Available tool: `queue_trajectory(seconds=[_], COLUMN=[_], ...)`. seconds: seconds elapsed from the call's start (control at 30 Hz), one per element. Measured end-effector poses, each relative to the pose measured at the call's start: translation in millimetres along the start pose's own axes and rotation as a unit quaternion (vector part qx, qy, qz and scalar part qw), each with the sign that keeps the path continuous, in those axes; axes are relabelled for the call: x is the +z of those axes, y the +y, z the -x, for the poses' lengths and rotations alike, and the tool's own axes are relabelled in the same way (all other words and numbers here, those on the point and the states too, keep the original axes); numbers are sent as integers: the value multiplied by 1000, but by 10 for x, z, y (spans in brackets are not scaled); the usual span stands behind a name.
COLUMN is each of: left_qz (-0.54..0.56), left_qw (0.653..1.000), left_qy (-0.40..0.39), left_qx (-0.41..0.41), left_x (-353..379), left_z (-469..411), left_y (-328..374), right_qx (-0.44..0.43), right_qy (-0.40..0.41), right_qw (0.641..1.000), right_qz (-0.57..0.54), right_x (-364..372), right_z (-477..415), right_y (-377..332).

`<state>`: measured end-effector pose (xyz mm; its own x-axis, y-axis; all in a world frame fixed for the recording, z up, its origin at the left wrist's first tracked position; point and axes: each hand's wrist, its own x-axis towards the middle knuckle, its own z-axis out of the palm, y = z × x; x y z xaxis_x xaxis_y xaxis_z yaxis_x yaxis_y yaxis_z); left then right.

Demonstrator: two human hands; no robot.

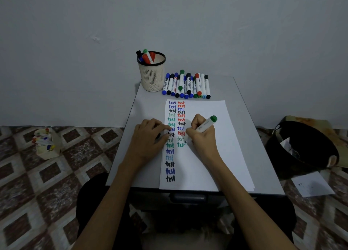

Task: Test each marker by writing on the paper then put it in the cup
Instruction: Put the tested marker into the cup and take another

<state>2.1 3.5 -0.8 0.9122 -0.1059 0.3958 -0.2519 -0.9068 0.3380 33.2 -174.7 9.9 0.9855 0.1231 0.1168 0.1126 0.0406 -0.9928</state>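
From the head view, a small grey tabletop point(259, 155) stands against a pale wall, with a white sheet of paper point(207, 159) lying lengthwise on it. The right grip point(202, 137) is clasped round a white marker point(205, 125) with a green end; the barrel slants up and to the right, and the tip is down on the paper. The tip sits at the end of a green "tes", the lowest word in the right-hand column of writing.

Two columns of the word "test" run down the left part of the sheet in blue, red, black and green. The left column reaches almost to the near edge; the right one stops about halfway down. The left grip point(148, 138) rests on the left edge of the paper, fingers bent, their tips over the left column. A small dark shape shows under them, and I cannot tell whether this grip holds anything.

The cup point(152, 76), a cream mesh holder with a black rim, stands at the far left corner of the tabletop. Several markers point(147, 57) stick out of it, red, green, blue and black. Just to its right a row of capped markers point(186, 85) lies side by side, beyond the far edge of the paper.

On the patterned tile floor point(37, 193) to the left stands a pale box point(49, 146) with more markers in it. To the right sits a black bin point(301, 150), with a loose sheet point(312, 185) near it on the floor
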Motion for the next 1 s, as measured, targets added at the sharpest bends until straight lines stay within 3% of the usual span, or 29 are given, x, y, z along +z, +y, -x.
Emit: queue_trajectory(seconds=[0.33, 0.47, 0.57, 0.7, 1.0], left_qz=[112, 179, 241, 374, 443], left_qw=[994, 983, 968, 920, 890], left_qy=[-4, 27, 42, 56, 51], left_qx=[-7, -33, -60, -102, -97], left_x=[-49, -80, -117, -225, -264], left_z=[-9, 21, 34, 52, 70], left_y=[-32, 23, 22, 15, 45], right_qx=[5, -8, 2, 51, 18], right_qy=[-31, 30, 3, -36, -46], right_qw=[1000, 994, 985, 963, 976], right_qz=[5, -105, -175, -261, -211], right_x=[-1, -75, -107, -127, -126], right_z=[17, 16, 33, 8, 25], right_y=[-37, -110, -168, -179, -173])
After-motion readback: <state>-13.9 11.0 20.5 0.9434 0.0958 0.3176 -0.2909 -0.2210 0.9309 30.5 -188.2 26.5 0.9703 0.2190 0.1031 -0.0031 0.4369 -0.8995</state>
